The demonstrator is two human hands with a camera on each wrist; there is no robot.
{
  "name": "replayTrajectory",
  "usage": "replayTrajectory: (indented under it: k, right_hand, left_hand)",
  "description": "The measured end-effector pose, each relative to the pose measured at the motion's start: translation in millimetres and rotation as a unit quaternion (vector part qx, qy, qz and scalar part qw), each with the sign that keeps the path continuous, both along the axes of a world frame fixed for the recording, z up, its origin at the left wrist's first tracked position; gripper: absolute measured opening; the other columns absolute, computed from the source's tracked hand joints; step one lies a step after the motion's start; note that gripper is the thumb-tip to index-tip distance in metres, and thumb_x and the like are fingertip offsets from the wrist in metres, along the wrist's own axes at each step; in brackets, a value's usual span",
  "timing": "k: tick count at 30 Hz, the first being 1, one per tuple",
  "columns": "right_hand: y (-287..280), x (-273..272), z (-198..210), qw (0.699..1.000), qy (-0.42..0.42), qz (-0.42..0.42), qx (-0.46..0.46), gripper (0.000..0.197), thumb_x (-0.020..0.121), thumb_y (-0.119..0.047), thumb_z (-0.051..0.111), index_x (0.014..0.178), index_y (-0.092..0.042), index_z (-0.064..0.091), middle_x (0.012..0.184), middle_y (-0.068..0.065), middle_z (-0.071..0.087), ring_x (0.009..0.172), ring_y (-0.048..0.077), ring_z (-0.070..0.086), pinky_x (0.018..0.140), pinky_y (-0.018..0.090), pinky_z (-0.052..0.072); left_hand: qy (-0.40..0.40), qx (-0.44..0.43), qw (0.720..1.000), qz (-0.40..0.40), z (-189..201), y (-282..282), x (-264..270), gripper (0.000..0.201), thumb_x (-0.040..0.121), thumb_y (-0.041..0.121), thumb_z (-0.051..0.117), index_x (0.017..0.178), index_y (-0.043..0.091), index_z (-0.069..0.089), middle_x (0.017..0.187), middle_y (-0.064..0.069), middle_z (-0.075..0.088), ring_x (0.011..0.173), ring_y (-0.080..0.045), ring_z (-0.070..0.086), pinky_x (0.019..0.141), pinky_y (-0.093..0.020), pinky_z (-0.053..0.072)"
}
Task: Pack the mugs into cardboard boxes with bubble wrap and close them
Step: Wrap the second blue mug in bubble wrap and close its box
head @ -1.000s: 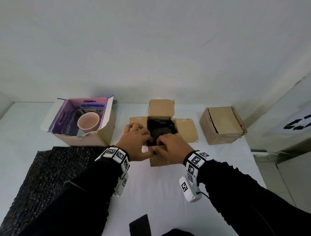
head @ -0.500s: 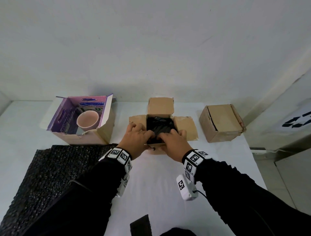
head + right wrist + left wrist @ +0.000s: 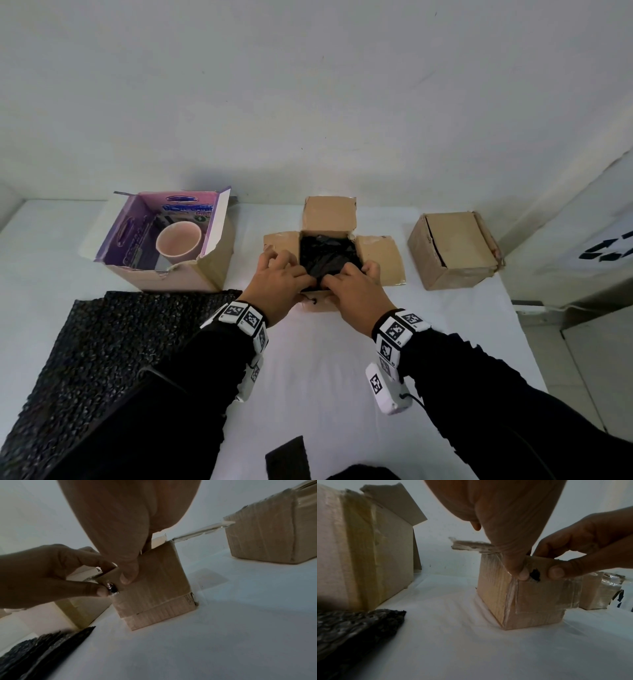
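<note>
What moved: a second ago the near flap of the middle box [image 3: 329, 219] was lying flat toward the person; now both hands have it folded up against the opening.
Bubble wrap sheet [image 3: 102, 342]: dark, lying flat on the white table [image 3: 308, 377] at far left, nobody touching it.
Purple-lined box [image 3: 205, 270]: open, just behind the sheet, with a pink mug [image 3: 178, 243] sitting upright inside.
Left hand [image 3: 279, 277]: fingers curled over the near flap's top edge, thumb pressed on its outer face, so it's pinching the flap.
Middle box: side and far flaps spread out, black bubble wrap bundle [image 3: 325, 255] stuffed inside; can't see any mug in there.
Right hand [image 3: 356, 284]: same deal, fingers curled over the flap edge, thumb on the front.
Right box [image 3: 452, 253]: flaps folded down, standing well apart.
</note>
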State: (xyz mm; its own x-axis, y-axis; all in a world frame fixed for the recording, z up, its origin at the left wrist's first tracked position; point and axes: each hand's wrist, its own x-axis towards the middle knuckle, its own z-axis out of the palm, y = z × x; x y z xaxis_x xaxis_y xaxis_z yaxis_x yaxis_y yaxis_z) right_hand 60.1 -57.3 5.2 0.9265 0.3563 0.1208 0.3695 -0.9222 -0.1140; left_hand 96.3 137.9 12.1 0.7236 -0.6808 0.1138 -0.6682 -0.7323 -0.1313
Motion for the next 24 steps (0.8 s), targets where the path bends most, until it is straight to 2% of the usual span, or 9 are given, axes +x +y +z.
replayTrajectory:
  k: [4,9,12,13,15,17,20,22,24]
  right_hand:
    - [0.9,-1.4,-0.9,1.0,-0.004,-0.016,-0.016,0.008,0.073,-0.03,0.073,0.077,-0.029,0.066,0.082,-0.008,0.056,0.087,0.021,0.042,0.072,0.035,0.017]
    - [-0.2,0.4,-0.6,0.999,0.0,-0.004,-0.051,0.005,0.08,-0.035,0.065,0.081,-0.032,0.069,0.078,-0.014,0.058,0.088,0.019,0.043,0.073,0.036,0.018]
    - [-6.1,4.2,11.5,0.999,0.017,0.018,-0.04,0.016,0.085,-0.037,0.058,0.096,-0.025,0.057,0.089,-0.01,0.06,0.096,0.02,0.046,0.079,0.039,0.019]
    - [-11.1,4.9,15.8,0.999,0.011,0.014,-0.033,0.024,0.082,-0.041,0.06,0.096,-0.024,0.052,0.09,-0.008,0.06,0.096,0.021,0.047,0.08,0.04,0.02]
    - [-23.6,4.2,24.4,0.999,-0.017,0.007,-0.049,0.035,0.074,-0.052,0.063,0.087,-0.022,0.051,0.082,-0.007,0.061,0.092,0.023,0.051,0.082,0.041,0.023]
    - [-34.7,2.6,24.6,0.997,-0.021,-0.001,-0.08,0.04,0.072,-0.061,0.053,0.079,-0.022,0.054,0.072,-0.008,0.062,0.092,0.023,0.054,0.086,0.043,0.024]
    - [-38.7,1.8,17.3,0.994,0.004,0.014,-0.105,0.042,0.076,-0.061,0.047,0.083,-0.021,0.057,0.071,-0.007,0.066,0.1,0.025,0.054,0.088,0.045,0.023]
    - [-34.5,2.4,14.8,0.994,0.015,0.021,-0.109,0.043,0.082,-0.061,0.047,0.091,-0.02,0.056,0.079,-0.002,0.068,0.105,0.026,0.051,0.089,0.045,0.021]
    - [-28.6,2.9,15.3,0.994,0.014,0.018,-0.104,0.046,0.086,-0.058,0.046,0.096,-0.015,0.058,0.089,0.005,0.067,0.103,0.027,0.053,0.095,0.045,0.018]
  left_hand:
    - [-0.005,0.034,0.999,-0.002,-0.5,-1.7,0.5,0.017,0.074,0.04,0.072,0.09,0.037,0.07,0.087,0.014,0.059,0.101,-0.022,0.044,0.095,-0.049,0.027]
    - [0.021,0.099,0.994,0.034,7.5,-9.6,-1.4,0.013,0.07,0.033,0.076,0.081,0.037,0.071,0.087,0.016,0.06,0.106,-0.023,0.047,0.096,-0.049,0.024]
    - [0.034,0.133,0.988,0.068,19.7,-16.5,0.6,0.015,0.079,0.036,0.066,0.093,0.034,0.071,0.104,0.01,0.06,0.122,-0.025,0.039,0.105,-0.051,0.013]
    - [0.033,0.141,0.986,0.078,21.8,-17.7,2.2,0.019,0.081,0.037,0.064,0.098,0.032,0.07,0.109,0.006,0.059,0.125,-0.026,0.037,0.106,-0.051,0.01]
    - [0.032,0.159,0.983,0.085,27.7,-19.5,1.9,0.019,0.08,0.034,0.066,0.099,0.032,0.068,0.107,0.003,0.061,0.123,-0.027,0.04,0.104,-0.051,0.011]
    - [0.044,0.153,0.984,0.085,29.1,-19.6,-1.6,0.022,0.075,0.027,0.07,0.095,0.033,0.062,0.1,0.0,0.064,0.116,-0.029,0.047,0.099,-0.05,0.016]
    - [0.055,0.118,0.987,0.092,24.1,-18.0,-3.8,0.03,0.074,0.016,0.067,0.095,0.036,0.061,0.099,0.008,0.064,0.117,-0.027,0.046,0.096,-0.05,0.018]
    - [0.053,0.114,0.987,0.097,24.0,-20.9,-5.4,0.031,0.08,0.018,0.061,0.102,0.04,0.065,0.105,0.014,0.062,0.122,-0.024,0.04,0.096,-0.05,0.016]
    - [0.051,0.12,0.987,0.098,24.3,-23.1,-5.4,0.033,0.085,0.022,0.057,0.11,0.044,0.064,0.112,0.013,0.058,0.124,-0.024,0.035,0.096,-0.049,0.014]
